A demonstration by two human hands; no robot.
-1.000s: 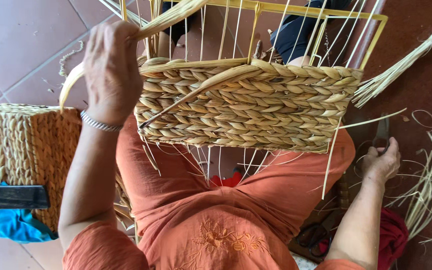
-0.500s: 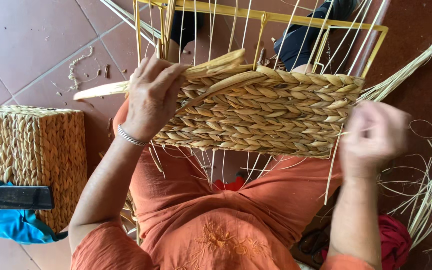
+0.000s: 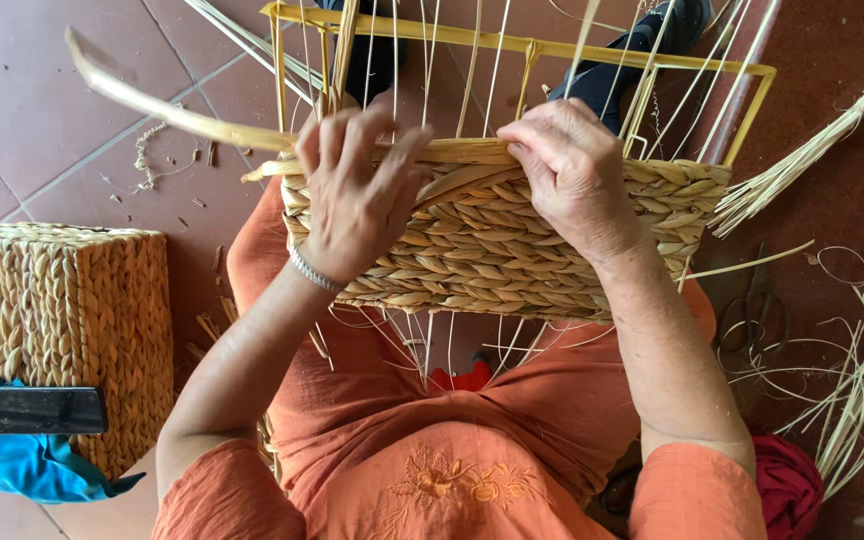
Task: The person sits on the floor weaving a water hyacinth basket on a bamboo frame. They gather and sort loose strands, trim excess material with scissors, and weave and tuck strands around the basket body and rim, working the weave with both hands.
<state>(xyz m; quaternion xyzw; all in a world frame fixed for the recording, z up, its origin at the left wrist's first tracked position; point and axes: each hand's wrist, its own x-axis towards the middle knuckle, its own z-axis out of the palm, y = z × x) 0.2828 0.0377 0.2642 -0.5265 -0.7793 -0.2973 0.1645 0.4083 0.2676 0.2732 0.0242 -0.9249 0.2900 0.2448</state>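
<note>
A half-woven straw basket (image 3: 492,250) on a yellow wire frame (image 3: 512,42) rests on my lap. My left hand (image 3: 357,195) lies against the basket's upper left, fingers spread upward over a long flat reed strand (image 3: 182,118) that sticks out to the upper left. My right hand (image 3: 572,170) presses on the top woven row, fingers curled onto the same strand where it lies along the rim. Thin upright stakes rise between the hands.
A finished woven basket (image 3: 62,310) stands at the left, with a blue cloth (image 3: 12,460) and a dark phone (image 3: 44,410) on it. Loose reeds (image 3: 852,380) and scissors (image 3: 747,320) lie on the tiled floor at the right. A red cloth (image 3: 787,490) sits lower right.
My right hand came up from the floor at the right onto the basket rim. My left hand slid down along the strand to the basket's front, and the strand now points up-left.
</note>
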